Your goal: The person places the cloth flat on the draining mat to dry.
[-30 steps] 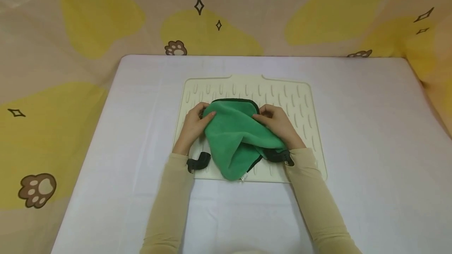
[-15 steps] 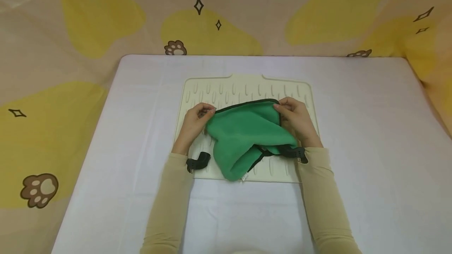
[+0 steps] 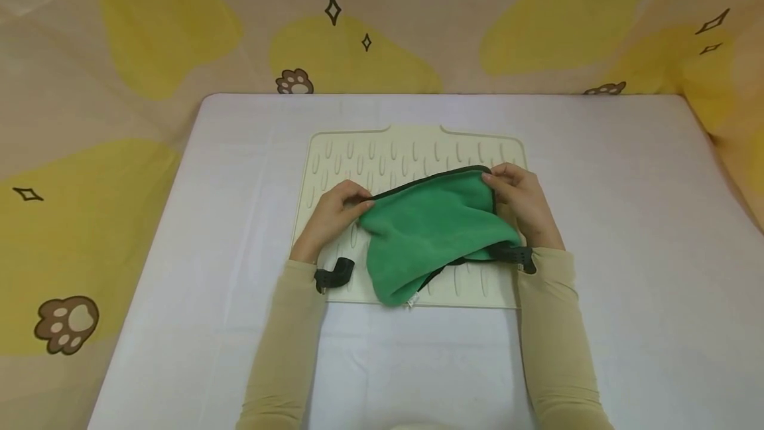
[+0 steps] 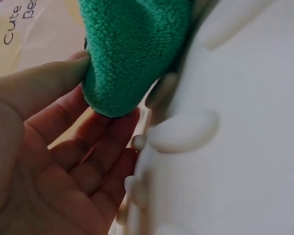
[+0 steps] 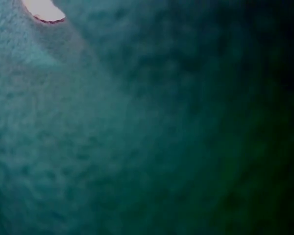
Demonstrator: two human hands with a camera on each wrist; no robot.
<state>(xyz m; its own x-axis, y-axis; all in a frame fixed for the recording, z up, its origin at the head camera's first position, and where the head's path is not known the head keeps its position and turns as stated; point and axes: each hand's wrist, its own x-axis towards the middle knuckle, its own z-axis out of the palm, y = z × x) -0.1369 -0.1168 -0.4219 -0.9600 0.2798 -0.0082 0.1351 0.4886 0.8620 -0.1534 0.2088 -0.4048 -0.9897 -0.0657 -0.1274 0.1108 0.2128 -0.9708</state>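
Left hand (image 3: 331,214): over the left half of the mat, thumb and fingers pinching the left corner of the cloth's upper hem; the left wrist view shows the thumb (image 4: 44,83) pressed against a rounded green fold.

Green cloth (image 3: 430,231): fleece with dark edging, held stretched between both hands above the middle of the mat; its lower point hangs down to the mat's near edge.

Right hand (image 3: 525,204): over the right half of the mat, fingers curled round the cloth's right upper corner. The right wrist view is filled with green fabric.

Cream mat (image 3: 418,148): ribbed, lying at the centre of the table.

White table (image 3: 627,217): carries the mat.

Patterned fabric backdrop (image 3: 149,25): beyond the far edge.
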